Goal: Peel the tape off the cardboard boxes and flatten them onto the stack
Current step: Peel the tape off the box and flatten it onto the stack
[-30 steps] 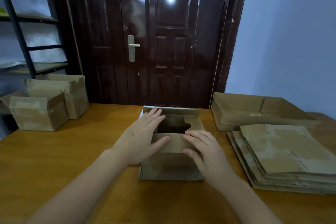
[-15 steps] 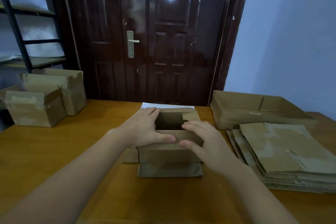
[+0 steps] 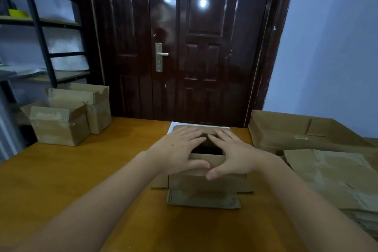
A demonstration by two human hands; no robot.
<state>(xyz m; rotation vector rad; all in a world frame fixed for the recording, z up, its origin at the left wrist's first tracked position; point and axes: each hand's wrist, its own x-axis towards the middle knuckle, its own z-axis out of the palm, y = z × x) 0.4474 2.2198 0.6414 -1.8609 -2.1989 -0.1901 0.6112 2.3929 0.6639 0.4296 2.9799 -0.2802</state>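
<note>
Where the two bare forearms reach in from the bottom edge, converging over the middle of a wooden table (image 3: 71, 186). Directly under both palms, an open-topped cardboard box (image 3: 206, 182), its near bottom flap splayed flat on the table toward the viewer. Left hand (image 3: 180, 153) laid over the box's left rim, fingers straight and spread, thumb pointing right along the near wall. Right hand (image 3: 235, 155) mirroring it over the right rim, fingers likewise straight and spread, thumb pointing left; neither hand gripping anything, both pressing flat. Between the two thumbs and forefingers, a dark opening into the box. Long axis of the box running left to right, so both hands equally near, one at each end. Judged from this: mid-flatten, with the coming push probably down and away so the walls fold. No tape discernible on this box. Just right of it, a stack of flattened boxes (image 3: 331, 178) reaching to the right edge, the likely destination, nearer the right hand. Behind that stack, a larger shallow open carton (image 3: 286, 131). Far left on the table, two upright boxes (image 3: 67, 116) touching each other, apparently waiting. Behind the centre box, a sliver of white sheet (image 3: 173, 125). Beyond the table, a dark glossy door (image 3: 184, 47), metal shelving (image 3: 41, 26) at left
</note>
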